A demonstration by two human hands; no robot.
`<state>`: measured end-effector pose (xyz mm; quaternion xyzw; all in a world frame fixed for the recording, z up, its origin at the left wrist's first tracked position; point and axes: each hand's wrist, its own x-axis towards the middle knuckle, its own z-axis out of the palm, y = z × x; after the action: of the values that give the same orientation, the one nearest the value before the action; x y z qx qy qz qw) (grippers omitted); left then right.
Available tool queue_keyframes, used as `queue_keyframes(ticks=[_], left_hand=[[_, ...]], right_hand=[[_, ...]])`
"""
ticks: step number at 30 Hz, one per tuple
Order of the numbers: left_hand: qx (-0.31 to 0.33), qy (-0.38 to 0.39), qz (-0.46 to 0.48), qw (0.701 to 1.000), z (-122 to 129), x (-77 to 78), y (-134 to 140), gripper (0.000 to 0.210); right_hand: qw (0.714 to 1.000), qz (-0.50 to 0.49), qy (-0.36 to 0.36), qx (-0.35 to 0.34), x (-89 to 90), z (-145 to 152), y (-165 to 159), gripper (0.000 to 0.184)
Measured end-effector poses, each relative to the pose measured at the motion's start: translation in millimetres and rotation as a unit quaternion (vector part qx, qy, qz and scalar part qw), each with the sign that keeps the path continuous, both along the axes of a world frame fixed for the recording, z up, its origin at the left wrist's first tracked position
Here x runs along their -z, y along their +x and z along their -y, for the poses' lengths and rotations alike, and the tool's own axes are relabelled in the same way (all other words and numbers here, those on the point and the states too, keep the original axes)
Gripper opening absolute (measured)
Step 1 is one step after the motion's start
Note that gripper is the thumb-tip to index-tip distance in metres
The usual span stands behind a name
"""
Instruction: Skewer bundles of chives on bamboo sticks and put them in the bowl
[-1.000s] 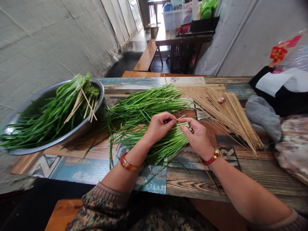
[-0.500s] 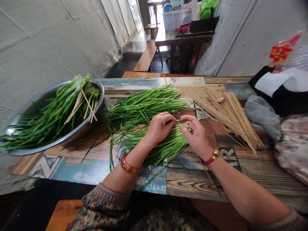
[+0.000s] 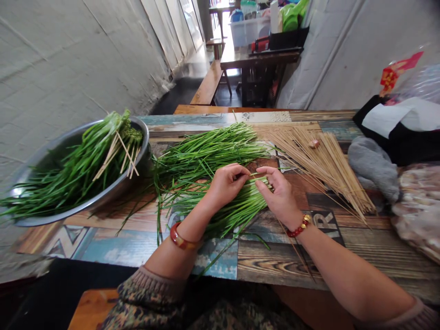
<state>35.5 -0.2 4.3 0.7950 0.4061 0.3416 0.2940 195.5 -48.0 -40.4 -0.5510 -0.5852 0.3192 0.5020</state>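
Note:
My left hand (image 3: 227, 184) is closed in a pinch on a thin green garlic chive stalk (image 3: 253, 174). Facing it, my right hand (image 3: 277, 195) curls around a bamboo skewer (image 3: 296, 250), whose long end sticks out below the palm toward the table's front edge. The skewer's other end is hidden by my fingers. Under both hands lies a loose bunch of garlic chives (image 3: 237, 213), pale ends to the right. A second, thicker pile of chives (image 3: 213, 146) rests just beyond.
At left stands a metal basin (image 3: 145, 137) with chives and skewered bundles. Many loose bamboo skewers (image 3: 338, 169) fan out at right, a small pinkish-brown piece (image 3: 314, 144) on top. Further right are a grey cloth (image 3: 373, 165) and a clear bag of pale pieces (image 3: 417, 206).
Both hands stay nearly in place, with their fingertips still close together. A green stalk now shows more clearly between them. The view has shifted slightly.

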Motion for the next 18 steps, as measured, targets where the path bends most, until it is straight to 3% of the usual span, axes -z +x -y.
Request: queue_keyframes(ticks=[18], left_hand=[[-0.022,0.009,0.025,0.999,1.0,4.9,2.7,0.013]], right_hand=[[1.000,0.018,0.005,-0.010,-3.2,-0.4,0.5,0.035]])
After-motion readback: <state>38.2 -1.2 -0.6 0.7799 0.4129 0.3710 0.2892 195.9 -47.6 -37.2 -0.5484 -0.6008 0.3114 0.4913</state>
